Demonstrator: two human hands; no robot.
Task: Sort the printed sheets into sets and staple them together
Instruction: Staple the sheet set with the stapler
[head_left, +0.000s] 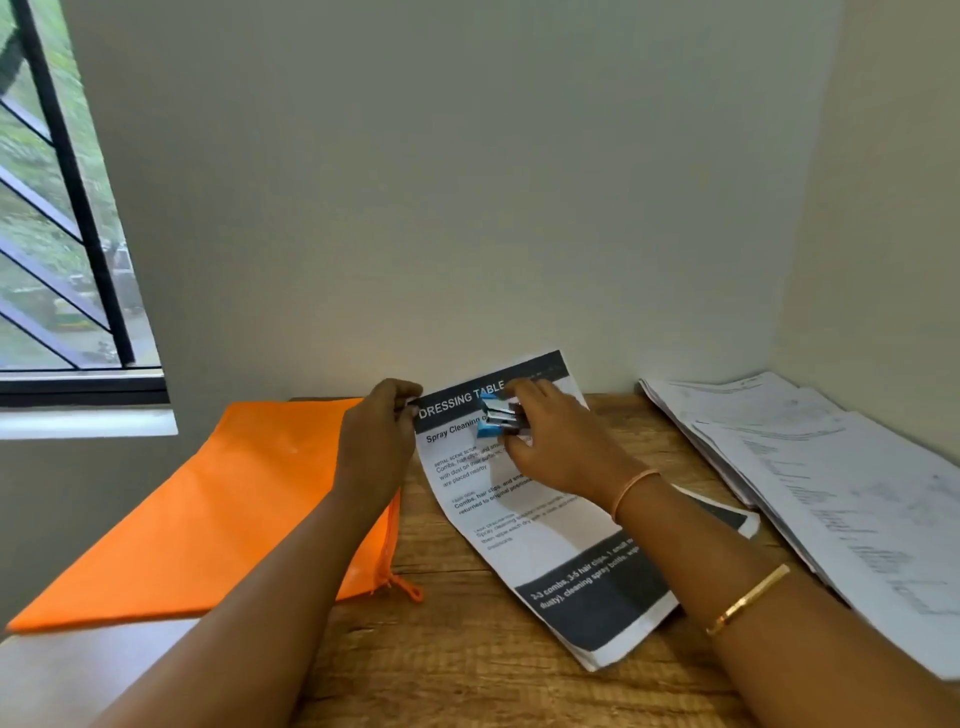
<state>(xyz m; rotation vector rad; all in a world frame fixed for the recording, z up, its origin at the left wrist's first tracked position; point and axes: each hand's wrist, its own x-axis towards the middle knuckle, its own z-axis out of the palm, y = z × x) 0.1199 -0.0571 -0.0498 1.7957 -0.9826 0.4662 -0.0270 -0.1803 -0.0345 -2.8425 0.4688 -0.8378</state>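
1. Printed set (524, 519), head view: it lies mid-way across the wooden table (467, 675). Near end is down on the wood, far end tipped up toward the wall. Top sheet has a dark header reading "DRESSING TABLE".
2. Your left hand (376, 441) pinches the set's far-left corner, fingers curled on the edge. It's a good anchor, so hold firm and the sheets won't fan.
3. Your right hand (556, 441) grips the blue stapler (498, 415), fingers wrapped round it, over the header just right of the left hand. Can't tell if any paper is inside its mouth; the hand hides that.
4. Step in hand, my read: stapling this set. Square the corner edges, slide the stapler's mouth fully over the far-left corner, clear of your left fingertips, then squeeze once, hard.
5. Risk: the staple lands mid-header, or misses back sheets that have slipped. Check the corner is flush first.
6. Loose stack of sheets (831, 493) sits at the right, apart from the set; sorted or not, can't tell. Orange pouch (208, 509) lies left, just beside the set.
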